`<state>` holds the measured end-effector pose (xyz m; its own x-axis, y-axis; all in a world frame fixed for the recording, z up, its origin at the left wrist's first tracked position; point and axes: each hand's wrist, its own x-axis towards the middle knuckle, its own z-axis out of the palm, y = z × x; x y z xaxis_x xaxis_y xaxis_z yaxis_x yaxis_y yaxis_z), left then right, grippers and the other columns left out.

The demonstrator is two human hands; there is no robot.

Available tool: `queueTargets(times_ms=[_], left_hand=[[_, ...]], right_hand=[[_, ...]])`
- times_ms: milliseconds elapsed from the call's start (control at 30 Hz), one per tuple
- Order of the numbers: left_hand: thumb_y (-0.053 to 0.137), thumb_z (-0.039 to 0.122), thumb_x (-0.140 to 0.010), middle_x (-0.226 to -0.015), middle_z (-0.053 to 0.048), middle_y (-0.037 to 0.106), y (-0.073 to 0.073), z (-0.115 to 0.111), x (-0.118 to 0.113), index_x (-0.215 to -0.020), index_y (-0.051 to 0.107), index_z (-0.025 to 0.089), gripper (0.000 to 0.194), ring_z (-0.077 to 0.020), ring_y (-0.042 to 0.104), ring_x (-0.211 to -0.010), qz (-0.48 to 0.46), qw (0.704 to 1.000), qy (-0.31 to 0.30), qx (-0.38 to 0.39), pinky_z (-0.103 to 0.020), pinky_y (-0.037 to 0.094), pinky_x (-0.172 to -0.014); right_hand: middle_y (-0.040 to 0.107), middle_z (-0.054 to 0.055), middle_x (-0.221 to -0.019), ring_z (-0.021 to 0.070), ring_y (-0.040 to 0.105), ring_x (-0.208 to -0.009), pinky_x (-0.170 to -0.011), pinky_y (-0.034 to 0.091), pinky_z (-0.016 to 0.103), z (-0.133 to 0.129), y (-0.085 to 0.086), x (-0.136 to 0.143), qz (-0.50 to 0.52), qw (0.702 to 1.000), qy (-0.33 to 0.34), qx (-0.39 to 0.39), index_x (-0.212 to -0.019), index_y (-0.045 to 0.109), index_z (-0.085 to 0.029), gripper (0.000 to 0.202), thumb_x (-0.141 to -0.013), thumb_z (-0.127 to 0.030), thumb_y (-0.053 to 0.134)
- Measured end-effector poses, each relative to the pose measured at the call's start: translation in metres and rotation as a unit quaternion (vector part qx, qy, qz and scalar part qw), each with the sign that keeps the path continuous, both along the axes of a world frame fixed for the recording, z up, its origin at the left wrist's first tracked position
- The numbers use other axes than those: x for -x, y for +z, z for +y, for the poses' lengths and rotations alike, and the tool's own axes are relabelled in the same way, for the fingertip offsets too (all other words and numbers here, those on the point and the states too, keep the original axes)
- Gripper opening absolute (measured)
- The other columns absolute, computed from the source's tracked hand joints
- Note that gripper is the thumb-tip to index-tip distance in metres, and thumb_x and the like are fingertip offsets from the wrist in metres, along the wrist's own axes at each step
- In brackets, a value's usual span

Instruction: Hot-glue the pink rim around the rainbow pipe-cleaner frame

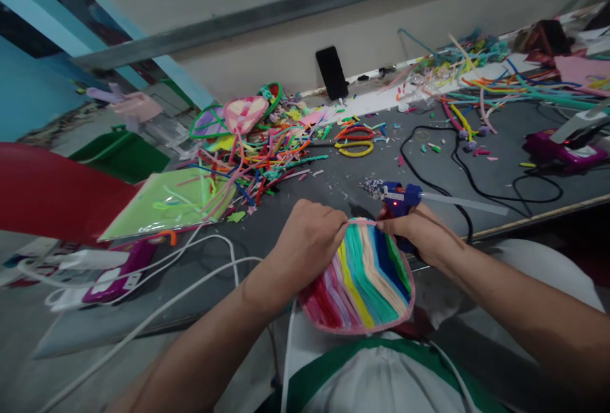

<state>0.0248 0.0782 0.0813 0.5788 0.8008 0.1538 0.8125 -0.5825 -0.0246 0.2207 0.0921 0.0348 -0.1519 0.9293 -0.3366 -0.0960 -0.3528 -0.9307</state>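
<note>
Striped panel (369, 283), left hand (317, 235) curled over its edge

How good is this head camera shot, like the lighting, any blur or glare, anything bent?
Head view: dim, uneven light; glossy glare on the green plastic packet; right edge soft, the purple power strip smeared; wide-angle stretch toward the edges, with the metal rail running aslant; small scraps too soft to make out singly.

No text legible; white label (394, 197) on blue glue gun (408, 195) too small to read.
</note>
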Motion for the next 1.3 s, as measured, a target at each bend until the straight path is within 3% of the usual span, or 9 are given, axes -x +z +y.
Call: queueTargets(times_ms=[200,433,700,900,1067,1200,1300], left_hand=[[0.047,0.031,-0.089,-0.073,-0.005,0.069,-0.002,0.003,-0.004,-0.082,0.068,0.018,0.025,-0.0191,0.062,-0.073,-0.02,0.999,0.035,0.017,-0.032,0.034,-0.07],[0.048,0.029,-0.087,-0.077,-0.005,0.07,0.001,-0.001,-0.007,-0.083,0.067,0.019,0.022,-0.02,0.063,-0.074,-0.035,0.995,0.075,0.054,-0.032,0.037,-0.07],[0.053,0.027,-0.079,-0.073,-0.003,0.068,-0.002,0.008,-0.002,-0.075,0.067,0.017,0.017,-0.0155,0.059,-0.069,-0.134,0.969,0.128,0.161,-0.024,0.04,-0.06],[0.06,0.033,-0.074,-0.065,-0.001,0.067,-0.004,0.021,0.002,-0.08,0.071,0.016,0.021,-0.0128,0.057,-0.058,-0.206,0.927,0.165,0.266,-0.02,0.037,-0.052],[0.06,0.032,-0.073,-0.052,0.0,0.062,-0.004,0.027,0.004,-0.079,0.072,0.013,0.023,-0.0094,0.049,-0.041,-0.235,0.872,0.199,0.382,-0.019,0.033,-0.041],[0.063,0.033,-0.071,-0.052,0.0,0.06,-0.007,0.03,0.007,-0.081,0.071,0.011,0.025,-0.0093,0.049,-0.042,-0.269,0.835,0.213,0.429,-0.018,0.034,-0.04],[0.066,0.032,-0.069,-0.063,-0.003,0.065,-0.012,0.031,0.01,-0.08,0.072,0.01,0.025,-0.0107,0.054,-0.054,-0.312,0.821,0.189,0.439,-0.02,0.041,-0.051]], right_hand=[[0.055,-0.004,-0.061,0.0113,0.048,-0.056,-0.053,0.036,0.025,0.001,-0.001,0.0,0.006,1.0,-0.008,0.012,-0.068,0.059,-0.018,0.023,-0.05,-0.02,0.072],[0.055,-0.003,-0.062,0.0122,0.048,-0.057,-0.053,0.036,0.025,0.0,-0.009,-0.002,-0.013,1.0,0.017,-0.011,-0.074,0.06,-0.019,0.019,-0.057,-0.021,0.069],[0.054,-0.003,-0.06,0.0123,0.046,-0.054,-0.052,0.034,0.026,-0.001,-0.002,0.001,-0.03,0.999,0.016,-0.016,-0.071,0.059,-0.019,0.018,-0.055,-0.021,0.068],[0.056,-0.001,-0.064,0.0142,0.049,-0.059,-0.055,0.036,0.028,-0.002,-0.002,0.001,-0.042,0.999,0.016,-0.02,-0.072,0.06,-0.019,0.019,-0.055,-0.023,0.067],[0.054,-0.002,-0.062,0.0138,0.048,-0.058,-0.054,0.035,0.028,-0.002,-0.001,0.001,-0.047,0.998,0.021,-0.021,-0.072,0.058,-0.019,0.019,-0.056,-0.024,0.068],[0.052,-0.002,-0.06,0.013,0.045,-0.057,-0.053,0.032,0.027,-0.002,-0.001,0.002,-0.045,0.998,0.022,-0.024,-0.069,0.057,-0.02,0.018,-0.055,-0.023,0.067],[0.053,-0.002,-0.062,0.014,0.046,-0.058,-0.053,0.033,0.027,-0.002,-0.002,0.002,-0.044,0.999,0.024,-0.02,-0.07,0.058,-0.02,0.018,-0.056,-0.024,0.067]])
